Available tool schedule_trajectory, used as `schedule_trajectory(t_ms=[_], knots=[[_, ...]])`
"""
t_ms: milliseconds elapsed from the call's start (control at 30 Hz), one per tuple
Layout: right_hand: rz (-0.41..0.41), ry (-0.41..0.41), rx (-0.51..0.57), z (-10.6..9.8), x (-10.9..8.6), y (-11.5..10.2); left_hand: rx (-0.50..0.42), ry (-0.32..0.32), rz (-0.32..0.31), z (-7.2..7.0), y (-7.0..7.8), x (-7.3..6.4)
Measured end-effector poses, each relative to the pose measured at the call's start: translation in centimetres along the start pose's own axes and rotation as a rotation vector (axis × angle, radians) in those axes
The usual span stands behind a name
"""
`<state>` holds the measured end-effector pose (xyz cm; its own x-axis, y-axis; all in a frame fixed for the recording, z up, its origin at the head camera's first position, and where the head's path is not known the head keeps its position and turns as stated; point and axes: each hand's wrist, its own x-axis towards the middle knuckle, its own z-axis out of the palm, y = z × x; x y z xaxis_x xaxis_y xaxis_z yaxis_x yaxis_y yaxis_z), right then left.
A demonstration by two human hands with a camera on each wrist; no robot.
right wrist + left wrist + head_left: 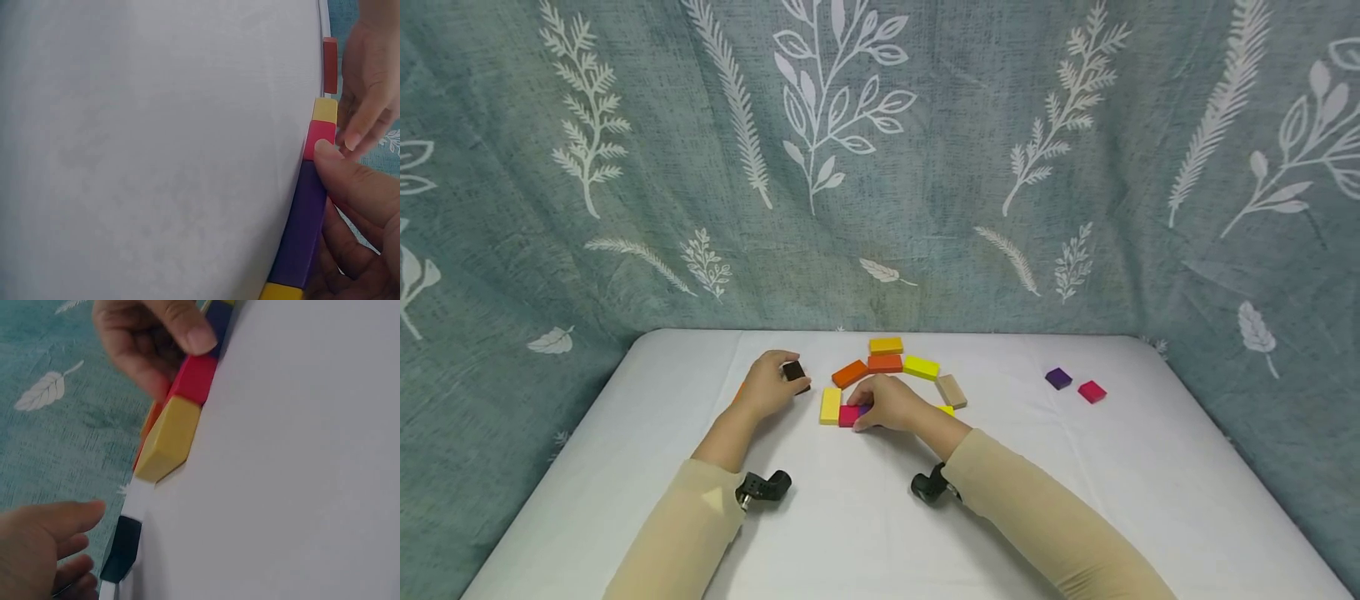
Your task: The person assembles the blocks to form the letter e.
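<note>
My right hand pinches a pink block at the front of a ring of coloured blocks, thumb on the near face and fingers behind. A long purple block joins the pink one end to end, mostly covered by the hand in the head view. Against the pink block's left end stands a pale yellow block. To the left, my left hand is beside a black block; in the left wrist view its thumb is stretched out, apart from the block, with loosely bent fingers alongside.
The ring also has an orange block, a red-orange block, a bright yellow block and a beige block. Behind it lies another yellow block. Dark purple and pink-red pieces lie at the right.
</note>
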<state>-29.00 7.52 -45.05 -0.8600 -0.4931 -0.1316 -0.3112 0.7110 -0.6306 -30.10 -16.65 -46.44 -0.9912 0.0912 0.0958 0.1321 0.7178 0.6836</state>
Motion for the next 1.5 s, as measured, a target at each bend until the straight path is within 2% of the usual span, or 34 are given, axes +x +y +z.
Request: schedule_trajectory(t_ms=[100,267,500,633,867,1033,1267,1500], knots=[[0.003,-0.003,0.011,0.1,0.0,0.0,0.046,-0.051,-0.032,-0.3,-0.7,0.3],[0.004,-0.008,0.022,0.1,0.0,-0.2,0.056,-0.114,-0.045,-0.7,-1.2,0.7],[0.004,-0.006,0.024,0.1,0.1,-0.4,0.089,-0.136,-0.04,-1.0,-1.4,0.7],[0.006,-0.006,0.023,0.1,0.0,-0.3,0.131,-0.151,-0.017,-1.3,-1.2,0.3],[0.006,-0.004,0.022,0.0,0.0,-0.2,0.218,-0.166,0.041,-1.6,-0.5,-1.0],[0.008,-0.005,0.015,-0.1,0.1,-0.1,0.261,-0.213,0.061,-1.8,-0.2,-2.2],[0.012,-0.005,0.018,0.0,0.0,-0.1,0.225,-0.286,0.051,-2.2,0.3,-4.3],[0.014,0.0,0.022,-0.1,0.0,0.1,0.161,-0.262,0.078,-1.5,0.3,-5.7]])
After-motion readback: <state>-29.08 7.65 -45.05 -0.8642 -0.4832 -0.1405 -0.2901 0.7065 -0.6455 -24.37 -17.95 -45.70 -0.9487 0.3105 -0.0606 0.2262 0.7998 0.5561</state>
